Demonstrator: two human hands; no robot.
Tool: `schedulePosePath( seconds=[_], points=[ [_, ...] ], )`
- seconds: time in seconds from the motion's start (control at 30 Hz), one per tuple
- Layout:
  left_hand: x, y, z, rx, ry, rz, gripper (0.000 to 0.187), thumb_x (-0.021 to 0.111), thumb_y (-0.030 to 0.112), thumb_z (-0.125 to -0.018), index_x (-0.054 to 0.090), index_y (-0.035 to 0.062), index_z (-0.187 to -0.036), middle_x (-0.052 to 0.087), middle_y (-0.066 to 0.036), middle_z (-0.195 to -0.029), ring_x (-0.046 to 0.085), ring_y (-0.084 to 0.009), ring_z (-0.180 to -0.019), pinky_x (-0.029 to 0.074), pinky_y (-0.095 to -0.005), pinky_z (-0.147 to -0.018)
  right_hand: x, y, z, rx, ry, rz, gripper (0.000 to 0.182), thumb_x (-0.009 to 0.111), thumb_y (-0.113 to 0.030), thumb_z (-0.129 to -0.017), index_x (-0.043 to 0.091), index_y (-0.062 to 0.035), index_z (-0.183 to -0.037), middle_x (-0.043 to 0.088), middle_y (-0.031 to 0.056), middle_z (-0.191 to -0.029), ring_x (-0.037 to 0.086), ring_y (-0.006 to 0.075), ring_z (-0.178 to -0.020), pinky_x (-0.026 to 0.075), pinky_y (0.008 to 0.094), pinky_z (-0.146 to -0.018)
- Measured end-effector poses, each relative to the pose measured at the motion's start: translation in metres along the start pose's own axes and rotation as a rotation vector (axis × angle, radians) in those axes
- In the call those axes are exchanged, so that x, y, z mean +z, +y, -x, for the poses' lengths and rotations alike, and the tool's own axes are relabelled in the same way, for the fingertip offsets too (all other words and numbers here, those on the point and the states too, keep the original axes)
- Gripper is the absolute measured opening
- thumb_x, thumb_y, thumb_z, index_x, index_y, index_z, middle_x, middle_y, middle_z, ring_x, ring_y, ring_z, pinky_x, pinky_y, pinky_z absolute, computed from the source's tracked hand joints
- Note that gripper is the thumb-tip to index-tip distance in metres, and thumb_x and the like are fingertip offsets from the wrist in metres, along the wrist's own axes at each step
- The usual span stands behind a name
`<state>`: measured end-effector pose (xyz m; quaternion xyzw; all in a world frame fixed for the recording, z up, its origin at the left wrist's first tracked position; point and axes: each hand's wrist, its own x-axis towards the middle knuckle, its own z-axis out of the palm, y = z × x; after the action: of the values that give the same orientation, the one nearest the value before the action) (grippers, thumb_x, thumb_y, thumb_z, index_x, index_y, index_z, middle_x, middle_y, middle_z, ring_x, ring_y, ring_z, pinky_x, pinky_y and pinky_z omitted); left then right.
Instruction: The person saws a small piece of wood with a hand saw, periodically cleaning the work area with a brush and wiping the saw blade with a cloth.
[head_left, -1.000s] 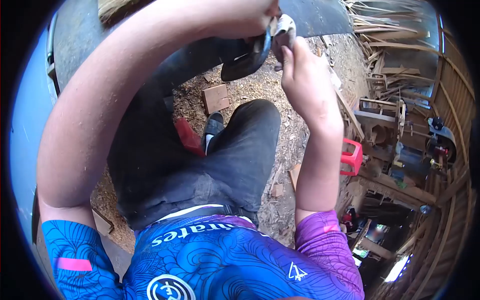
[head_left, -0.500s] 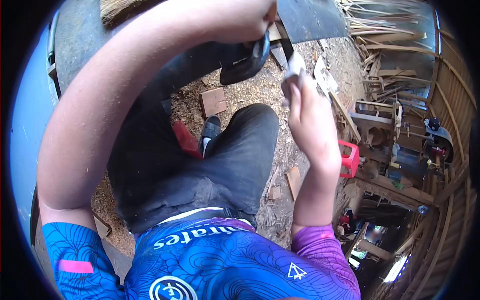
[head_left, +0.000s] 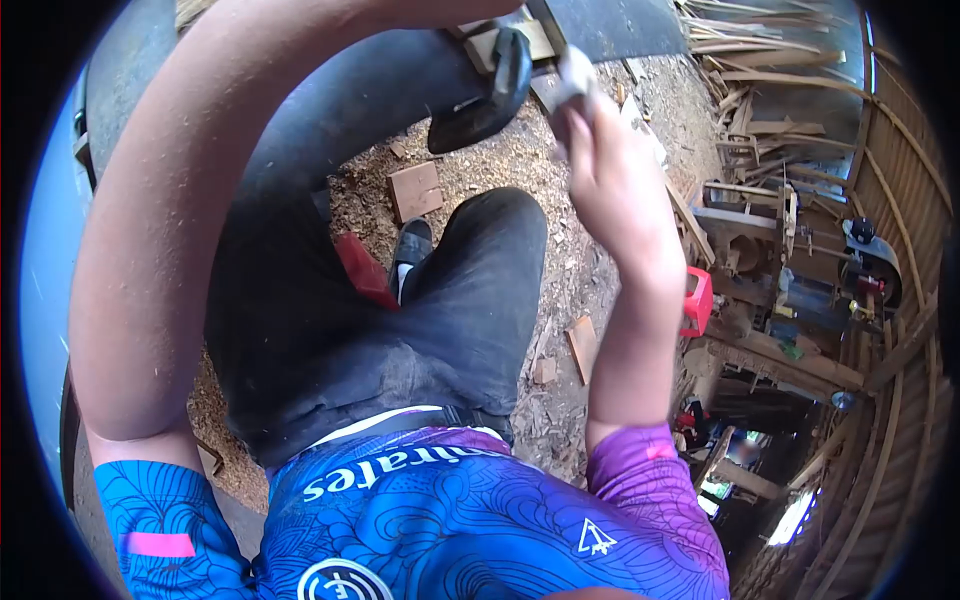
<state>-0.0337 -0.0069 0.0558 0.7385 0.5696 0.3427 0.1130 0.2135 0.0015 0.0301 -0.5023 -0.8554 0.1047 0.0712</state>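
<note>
My right hand (head_left: 610,150) is closed round a blurred tool with a whitish end (head_left: 575,72). A narrow dark strip (head_left: 546,28) runs up from it, though I cannot make out the tool's exact kind. Just left of that stands a dark metal clamp (head_left: 510,85) with a curved frame, next to a pale wooden piece (head_left: 490,48) at the edge of a dark work surface. My left forearm (head_left: 150,220) arches up and across the top; the left hand lies beyond the upper edge, so its fingers and any hold are hidden.
Sawdust and shavings cover the floor, with a wooden block (head_left: 415,190) and a small board (head_left: 580,348) lying on it. A red plastic stool (head_left: 698,302) stands right of my arm. Long wood strips (head_left: 770,50) are piled at the upper right, with wooden-framed machinery (head_left: 760,250) below.
My right hand has moved slightly up and left with the tool. My left hand has passed out over the top edge, leaving more of the clamp and wooden piece showing.
</note>
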Motion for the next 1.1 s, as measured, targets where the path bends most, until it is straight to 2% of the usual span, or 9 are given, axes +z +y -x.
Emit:
schedulePosePath(
  seconds=[0.17,0.3,0.4,0.53,0.57,0.73,0.87,0.93,1.1],
  points=[
    [0.015,-0.009,-0.001,0.120,-0.025,0.084,0.018,0.067,0.006,-0.089,0.078,-0.0010,-0.102,0.076,-0.018,-0.089,0.073,-0.0270,-0.077,0.061,-0.0372,-0.073,0.007,-0.006,-0.010,0.038,0.007,0.059,0.021,0.048,-0.012,-0.106,0.060,0.0010,-0.116,0.071,0.0222,-0.087,0.070,0.0425,-0.085,0.054,0.0501,-0.080],
    [-0.005,0.006,-0.016,-0.198,-0.284,0.126,0.016,0.066,0.005,-0.090,0.077,-0.0035,-0.097,0.074,-0.020,-0.085,0.073,-0.0270,-0.074,0.061,-0.0380,-0.072,0.003,0.005,0.017,-0.038,0.077,0.055,0.022,0.048,-0.013,-0.106,0.061,0.0012,-0.116,0.070,0.0231,-0.091,0.069,0.0434,-0.090,0.053,0.0501,-0.081],
    [0.004,0.003,-0.016,-0.195,-0.363,0.127,0.017,0.063,0.005,-0.094,0.076,-0.0040,-0.090,0.073,-0.018,-0.078,0.070,-0.0255,-0.067,0.061,-0.0373,-0.067,0.001,-0.013,-0.021,0.076,-0.026,0.035,0.021,0.049,-0.013,-0.105,0.060,0.0019,-0.116,0.069,0.0246,-0.097,0.068,0.0452,-0.092,0.053,0.0505,-0.080],
    [0.007,0.002,-0.013,-0.169,-0.342,0.162,0.015,0.065,0.005,-0.091,0.076,-0.0039,-0.089,0.073,-0.018,-0.076,0.071,-0.0268,-0.066,0.061,-0.0392,-0.068,0.012,0.000,-0.006,-0.043,0.075,0.080,0.021,0.049,-0.013,-0.105,0.060,0.0039,-0.113,0.070,0.0241,-0.099,0.069,0.0446,-0.090,0.053,0.0493,-0.079],
    [0.009,-0.003,-0.010,-0.077,-0.267,0.109,0.015,0.065,0.006,-0.091,0.077,-0.0040,-0.090,0.073,-0.018,-0.077,0.071,-0.0268,-0.066,0.061,-0.0395,-0.068,0.007,-0.003,0.005,0.150,-0.071,0.033,0.022,0.049,-0.012,-0.105,0.060,0.0036,-0.115,0.070,0.0242,-0.100,0.069,0.0442,-0.092,0.053,0.0498,-0.081],
    [0.011,-0.005,0.000,0.147,-0.135,0.008,0.016,0.067,0.008,-0.091,0.077,-0.0040,-0.092,0.074,-0.019,-0.078,0.072,-0.0279,-0.068,0.061,-0.0395,-0.069,0.005,0.006,-0.011,-0.105,0.040,0.061,0.025,0.051,-0.012,-0.104,0.055,0.0025,-0.124,0.070,0.0292,-0.086,0.069,0.0488,-0.082,0.056,0.0555,-0.072],
    [0.012,0.004,-0.014,-0.182,-0.300,0.205,0.016,0.068,0.009,-0.089,0.077,-0.0042,-0.094,0.074,-0.021,-0.080,0.074,-0.0303,-0.072,0.061,-0.0388,-0.071,0.003,-0.006,-0.012,0.022,-0.001,0.134,0.023,0.049,-0.014,-0.105,0.060,0.0006,-0.118,0.069,0.0225,-0.089,0.069,0.0428,-0.089,0.053,0.0499,-0.079],
    [0.025,-0.013,-0.013,-0.058,-0.167,0.087,0.017,0.068,0.009,-0.090,0.077,-0.0046,-0.094,0.074,-0.021,-0.081,0.074,-0.0299,-0.072,0.061,-0.0395,-0.071,0.003,-0.004,0.004,0.011,-0.010,0.110,0.024,0.049,-0.014,-0.105,0.060,0.0007,-0.120,0.070,0.0227,-0.089,0.069,0.0431,-0.090,0.053,0.0500,-0.080],
    [-0.007,0.004,-0.005,-0.126,-0.204,0.171,0.017,0.066,0.007,-0.090,0.077,-0.0047,-0.095,0.075,-0.020,-0.082,0.074,-0.0300,-0.072,0.060,-0.0413,-0.072,0.003,0.000,-0.004,0.002,-0.006,0.093,0.026,0.049,-0.014,-0.105,0.058,0.0008,-0.124,0.070,0.0248,-0.094,0.068,0.0443,-0.091,0.053,0.0508,-0.080]
  ],
)
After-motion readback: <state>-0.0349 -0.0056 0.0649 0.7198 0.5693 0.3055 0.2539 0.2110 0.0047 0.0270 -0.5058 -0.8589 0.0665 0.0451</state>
